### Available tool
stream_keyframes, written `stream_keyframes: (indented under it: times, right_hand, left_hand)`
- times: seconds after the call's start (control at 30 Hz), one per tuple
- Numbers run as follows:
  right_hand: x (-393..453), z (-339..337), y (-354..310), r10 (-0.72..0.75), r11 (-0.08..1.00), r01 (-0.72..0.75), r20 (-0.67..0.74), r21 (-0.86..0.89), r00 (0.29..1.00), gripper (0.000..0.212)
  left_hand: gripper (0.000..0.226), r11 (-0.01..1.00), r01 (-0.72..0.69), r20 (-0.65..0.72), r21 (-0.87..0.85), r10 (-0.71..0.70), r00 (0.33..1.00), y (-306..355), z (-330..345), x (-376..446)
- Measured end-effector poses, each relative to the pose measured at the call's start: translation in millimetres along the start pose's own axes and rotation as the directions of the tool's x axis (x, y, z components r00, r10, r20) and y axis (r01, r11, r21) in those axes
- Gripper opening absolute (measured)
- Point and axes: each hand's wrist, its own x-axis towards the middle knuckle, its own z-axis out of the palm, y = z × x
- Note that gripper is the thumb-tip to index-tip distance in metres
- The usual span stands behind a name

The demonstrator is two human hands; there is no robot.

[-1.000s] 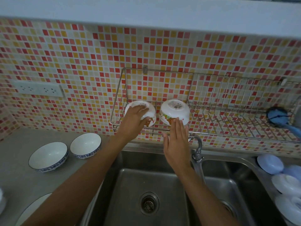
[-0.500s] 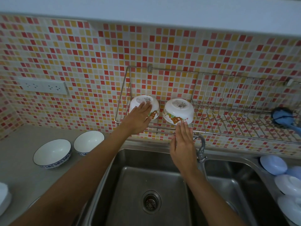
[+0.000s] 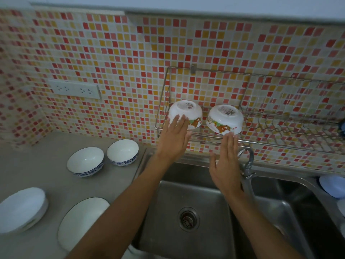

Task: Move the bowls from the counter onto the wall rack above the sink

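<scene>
Your left hand is spread flat, fingers straight and together, with the fingertips resting against the lower side of the left cartoon bowl; it presses or steadies the bowl rather than gripping it. Your right hand is likewise open and flat, palm toward the wall, its fingertips just at the lower rim of the right cartoon bowl, and whether they actually touch it you cannot tell from this view. Both of these white bowls sit upside down, tilted toward you, side by side at the left end of the wire wall rack, close together but apart. The rack hangs on the mosaic tile wall above the steel sink, with the tap just to the right of your right hand. Two more bowls are on the desk to the left of the sink, upright and empty: the larger blue-patterned bowl and, just beside it nearer the sink, the smaller blue-patterned bowl. Closer to you on the desk lie an oval plate with a dark rim and a white dish at the left edge. A wall socket sits on the tiles above the desk.
</scene>
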Motion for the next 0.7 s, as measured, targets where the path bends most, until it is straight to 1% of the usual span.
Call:
stream_keyframes:
  times: [0.07, 0.1, 0.17, 0.23, 0.3, 0.33, 0.4, 0.47, 0.53, 0.6, 0.7]
  right_hand:
    - [-17.5, 9.8, -12.4, 0.011, 0.999, -0.013, 0.042, 0.047, 0.999, 0.071]
    - [-28.6, 17.2, -20.6, -0.003, 0.998, -0.003, 0.091, 0.066, 0.996, 0.07]
    - [-53.8, 39.9, -40.3, -0.038, 0.996, 0.019, 0.235, 0.082, 0.971, 0.067]
    - [-77.9, 64.3, -66.4, -0.04, 0.994, -0.002, 0.381, 0.109, 0.924, 0.066]
    - [-95.0, 88.0, -100.6, -0.077, 0.983, -0.016, 0.486, 0.184, 0.87, 0.061]
    - [-101.1, 98.9, -121.3, -0.104, 0.975, -0.019, 0.53, 0.221, 0.842, 0.058]
    - [-109.0, 117.9, -169.3, -0.167, 0.96, -0.012, 0.607, 0.28, 0.777, 0.056]
    - [-114.5, 133.2, -222.3, -0.233, 0.942, 0.0, 0.655, 0.335, 0.719, 0.057]
    - [-118.5, 146.2, -272.7, -0.285, 0.923, 0.003, 0.679, 0.384, 0.676, 0.056]
    - [-121.5, 161.0, -316.8, -0.319, 0.908, -0.013, 0.709, 0.419, 0.629, 0.054]
    - [-127.5, 189.9, -368.5, -0.311, 0.911, -0.053, 0.766, 0.409, 0.562, 0.055]
  left_hand:
    - [0.058, 0.999, 0.009, -0.01, -0.049, -0.01, 1.0, -7.0, 3.2, -22.5]
    - [0.055, 0.997, 0.01, -0.019, -0.083, -0.012, 1.0, -13.1, 4.4, -36.0]
    - [0.055, 0.99, 0.036, -0.005, -0.139, -0.038, 0.999, -32.0, 5.2, -65.5]
    - [0.058, 0.972, 0.145, 0.047, -0.183, -0.138, 0.989, -60.7, 2.3, -98.3]
    - [0.06, 0.937, 0.29, 0.092, -0.196, -0.277, 0.956, -101.8, -4.6, -135.0]
    - [0.059, 0.916, 0.358, 0.093, -0.183, -0.347, 0.933, -125.6, -9.0, -155.6]
    - [0.057, 0.853, 0.497, 0.067, -0.159, -0.493, 0.868, -174.8, -19.8, -199.0]
    - [0.053, 0.743, 0.646, 0.03, -0.176, -0.652, 0.758, -222.4, -31.9, -242.8]
    - [0.049, 0.625, 0.752, -0.007, -0.209, -0.77, 0.638, -263.3, -44.9, -283.4]
    - [0.048, 0.53, 0.812, -0.016, -0.243, -0.839, 0.543, -299.6, -53.4, -318.1]
    - [0.052, 0.382, 0.882, 0.053, -0.276, -0.91, 0.411, -340.9, -56.2, -357.0]
